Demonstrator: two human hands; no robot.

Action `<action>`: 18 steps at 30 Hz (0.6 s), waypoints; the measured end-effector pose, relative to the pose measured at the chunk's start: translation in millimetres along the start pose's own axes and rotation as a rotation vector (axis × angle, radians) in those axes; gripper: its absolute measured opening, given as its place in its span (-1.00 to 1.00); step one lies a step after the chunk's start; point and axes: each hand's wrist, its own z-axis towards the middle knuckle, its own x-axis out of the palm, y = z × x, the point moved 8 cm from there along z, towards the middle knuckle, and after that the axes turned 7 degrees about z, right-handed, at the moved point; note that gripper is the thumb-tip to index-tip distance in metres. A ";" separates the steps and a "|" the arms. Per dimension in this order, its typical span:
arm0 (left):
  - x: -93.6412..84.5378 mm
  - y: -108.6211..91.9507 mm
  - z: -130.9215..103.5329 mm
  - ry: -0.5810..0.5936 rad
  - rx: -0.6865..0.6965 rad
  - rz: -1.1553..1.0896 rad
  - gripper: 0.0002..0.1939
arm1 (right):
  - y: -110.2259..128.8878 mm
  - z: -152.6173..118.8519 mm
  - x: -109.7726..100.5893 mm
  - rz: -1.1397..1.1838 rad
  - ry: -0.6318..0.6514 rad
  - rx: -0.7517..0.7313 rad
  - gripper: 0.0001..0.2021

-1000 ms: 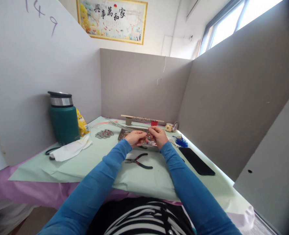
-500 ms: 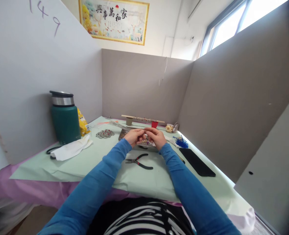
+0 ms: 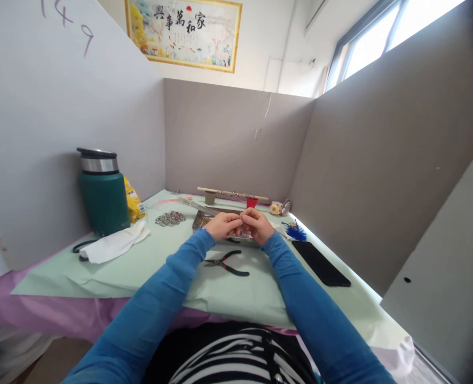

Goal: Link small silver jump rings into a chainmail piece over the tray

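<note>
My left hand (image 3: 223, 225) and my right hand (image 3: 257, 225) meet fingertip to fingertip above a metal tray (image 3: 199, 220). Both are closed in a pinch, and whatever lies between the fingers is too small to name. Small beads or parts fill the tray, mostly hidden behind my hands. Thin wires (image 3: 196, 204) rest across its back left. On the table just below my hands lies a pair of pliers (image 3: 225, 263) with black handles, jaws pointing left.
A green flask (image 3: 103, 200), yellow packet (image 3: 132, 200) and white cloth (image 3: 116, 242) stand or lie left, near a beaded pile (image 3: 171, 218). Behind, a beaded stick (image 3: 232, 194) spans two cups. A blue tassel (image 3: 296, 231) and black phone (image 3: 320, 263) lie right. Grey partitions enclose the table.
My hands have come slightly lower and closer together, with the fingertips still pinched. The pliers and other things on the table stay in place; the view has shifted a little.
</note>
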 end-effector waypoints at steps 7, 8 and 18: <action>1.6 4.0 -1.7 0.005 -0.077 -0.282 -0.72 | 1.4 -0.1 2.6 0.029 0.008 0.001 -0.73; 2.8 4.6 -2.7 0.024 -0.094 -0.313 -0.71 | 2.0 -0.4 3.4 0.026 0.020 -0.003 -0.73; 8.5 7.4 -7.9 0.144 -0.178 -0.473 -0.71 | 4.9 -2.4 5.1 -0.043 0.053 -0.019 -0.75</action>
